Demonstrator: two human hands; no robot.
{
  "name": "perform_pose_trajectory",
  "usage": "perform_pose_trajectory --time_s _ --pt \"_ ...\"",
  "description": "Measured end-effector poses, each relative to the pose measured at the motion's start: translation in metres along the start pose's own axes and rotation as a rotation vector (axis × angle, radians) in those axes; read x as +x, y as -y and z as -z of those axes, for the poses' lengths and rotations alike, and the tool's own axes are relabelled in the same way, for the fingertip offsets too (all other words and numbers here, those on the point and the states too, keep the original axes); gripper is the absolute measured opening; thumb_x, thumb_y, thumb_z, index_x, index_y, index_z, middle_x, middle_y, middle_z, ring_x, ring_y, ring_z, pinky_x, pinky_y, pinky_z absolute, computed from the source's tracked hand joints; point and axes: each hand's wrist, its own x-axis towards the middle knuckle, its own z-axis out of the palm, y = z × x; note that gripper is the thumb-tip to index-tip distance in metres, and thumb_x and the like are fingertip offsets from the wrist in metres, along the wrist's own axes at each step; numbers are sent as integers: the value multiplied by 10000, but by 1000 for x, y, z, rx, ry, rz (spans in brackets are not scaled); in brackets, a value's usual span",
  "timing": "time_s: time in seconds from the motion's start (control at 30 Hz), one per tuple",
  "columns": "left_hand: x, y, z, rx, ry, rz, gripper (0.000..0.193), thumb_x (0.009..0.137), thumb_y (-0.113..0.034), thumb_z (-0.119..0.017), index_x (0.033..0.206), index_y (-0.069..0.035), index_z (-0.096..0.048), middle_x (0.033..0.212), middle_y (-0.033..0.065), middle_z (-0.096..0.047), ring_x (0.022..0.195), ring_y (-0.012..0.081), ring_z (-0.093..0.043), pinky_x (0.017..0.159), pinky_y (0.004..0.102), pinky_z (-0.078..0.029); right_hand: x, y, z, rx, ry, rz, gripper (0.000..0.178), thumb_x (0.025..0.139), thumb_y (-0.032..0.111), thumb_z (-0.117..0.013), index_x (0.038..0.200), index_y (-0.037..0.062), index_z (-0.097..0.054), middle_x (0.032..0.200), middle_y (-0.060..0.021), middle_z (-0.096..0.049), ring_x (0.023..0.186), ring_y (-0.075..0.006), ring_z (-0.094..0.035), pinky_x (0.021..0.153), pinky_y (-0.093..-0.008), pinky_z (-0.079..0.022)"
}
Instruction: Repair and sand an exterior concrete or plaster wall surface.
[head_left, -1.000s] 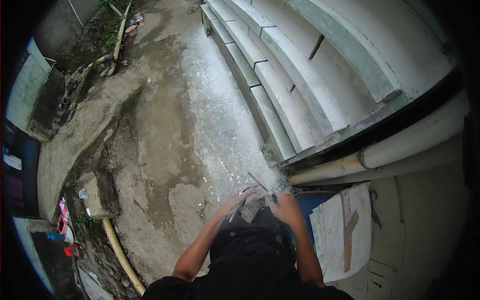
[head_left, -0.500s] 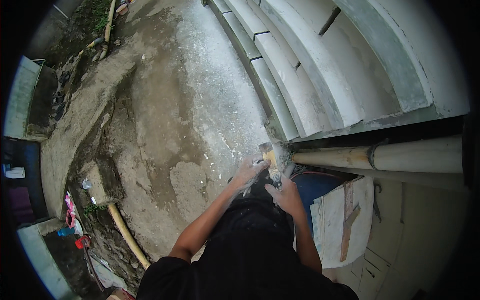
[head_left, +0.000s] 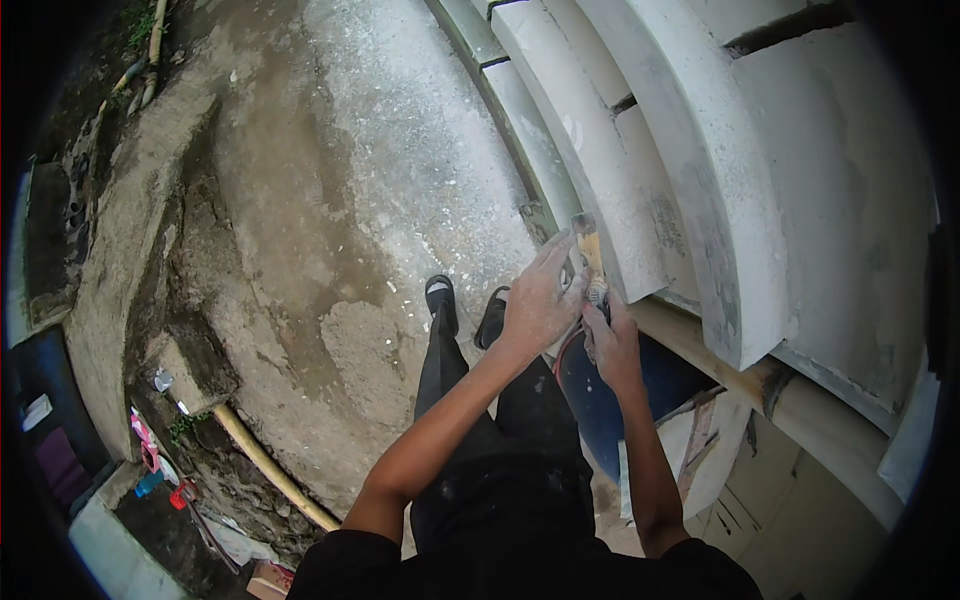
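My right hand is closed round the handle of a dusty, flat hand tool with a yellow body and a dark, square end. From the frame I cannot tell if it is a scraper or a brush. Powder coats my left hand, whose curled fingers are beside the tool's yellow part. Something small and pale shows between those fingers, too hidden to name. Close by the tool's far end is the long pale ledge of the stepped wall, dusted with white.
Under my right forearm stands a blue container, partly beneath a pale sheet. A thick bamboo pole runs below the ledges. Powder and chips cover the concrete ground. Another bamboo pole lies at the left.
The view has shifted, so my legs and sandals now show and the ledges look nearer. Both hands have moved up and right with the tool, closer to the wall.
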Motion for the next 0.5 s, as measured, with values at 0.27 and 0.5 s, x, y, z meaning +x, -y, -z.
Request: perform_pose_trajectory --time_s 0.27,0.5 --pt "99 12 -59 -195 325 -1 614 972 -353 -553 1398 72 -431 1288 308 -556 1113 450 -594 938 462 -478 86 -30 -2 104 -413 76 528 986 67 -455 1474 -94 -337 1463 -230 -468 1282 -224 -498 1089 -321 -352" --pt "128 25 -102 -151 477 -4 601 954 -298 -559 1354 134 -438 1115 336 -612 1038 468 -616 893 499 -479 114 -52 15 -65 -545 195 569 980 109 -501 1504 -37 -334 1269 -137 -618 948 -131 -587 846 -234 -472"
